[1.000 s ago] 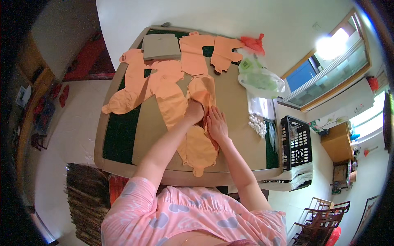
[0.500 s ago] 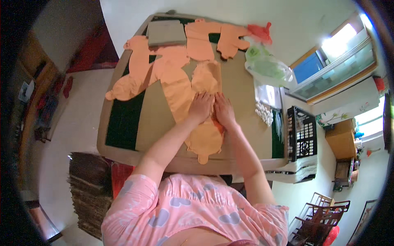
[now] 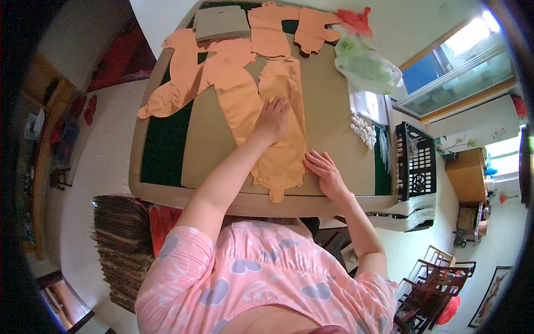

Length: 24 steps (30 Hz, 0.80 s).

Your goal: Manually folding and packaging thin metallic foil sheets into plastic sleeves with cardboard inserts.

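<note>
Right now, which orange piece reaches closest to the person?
The long piece under the left hand; its tab nears the table edge, the others end farther back.

bare hands (image 3: 273, 119): 2 | orange foil shapes (image 3: 283, 161): several, overlap hides count | black crate (image 3: 403, 156): 1 | red plastic bag (image 3: 356, 21): 1 | table (image 3: 167, 193): 1

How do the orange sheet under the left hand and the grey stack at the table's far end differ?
The orange sheet is long, with a rounded tab at its near end; the grey stack is roughly rectangular. The sheet looks thin, the stack thicker. The left hand rests on the sheet; neither hand is on the stack. Both lie on the table.
</note>
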Motion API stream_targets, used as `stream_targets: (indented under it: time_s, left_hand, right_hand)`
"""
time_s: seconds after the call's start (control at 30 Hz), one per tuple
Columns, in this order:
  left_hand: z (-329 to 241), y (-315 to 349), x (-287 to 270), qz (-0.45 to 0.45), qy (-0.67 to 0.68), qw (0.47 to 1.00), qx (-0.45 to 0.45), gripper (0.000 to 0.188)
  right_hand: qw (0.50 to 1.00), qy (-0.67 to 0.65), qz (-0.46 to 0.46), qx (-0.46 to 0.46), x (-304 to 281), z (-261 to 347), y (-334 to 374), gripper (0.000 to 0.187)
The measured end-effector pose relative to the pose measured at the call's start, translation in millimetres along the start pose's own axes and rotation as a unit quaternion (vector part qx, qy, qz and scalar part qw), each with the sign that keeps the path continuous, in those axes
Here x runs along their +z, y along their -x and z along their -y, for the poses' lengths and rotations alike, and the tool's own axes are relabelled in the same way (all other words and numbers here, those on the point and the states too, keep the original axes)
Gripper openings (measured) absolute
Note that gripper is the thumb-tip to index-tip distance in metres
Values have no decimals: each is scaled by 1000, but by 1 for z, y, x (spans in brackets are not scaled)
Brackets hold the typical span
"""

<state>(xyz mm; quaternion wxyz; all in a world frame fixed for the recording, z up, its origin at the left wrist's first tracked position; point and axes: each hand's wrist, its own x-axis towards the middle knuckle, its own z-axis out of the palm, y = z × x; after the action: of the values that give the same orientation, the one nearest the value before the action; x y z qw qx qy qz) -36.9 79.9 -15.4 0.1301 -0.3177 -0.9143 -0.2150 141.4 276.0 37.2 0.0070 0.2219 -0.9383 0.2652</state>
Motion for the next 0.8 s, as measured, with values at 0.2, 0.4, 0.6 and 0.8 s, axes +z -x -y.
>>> stream_targets:
  time_s: [0.2, 0.4, 0.6, 0.8]
  left_hand:
    - [0, 0, -5, 16, 9, 1000, -1, 46]
    - [0, 1, -4, 46, 1, 999, -14, 48]
    - [-8, -3, -4, 54, 35, 998, -15, 46]
    - [26, -5, -12, -72, 149, 982, -96, 48]
  right_hand:
    - [998, 41, 37, -6, -8, 0, 17, 51]
    - [989, 5, -137, 58, -8, -10, -91, 37]
    - [973, 125, -183, 59, 31, -57, -146, 39]
    - [976, 128, -166, 62, 40, -57, -153, 39]
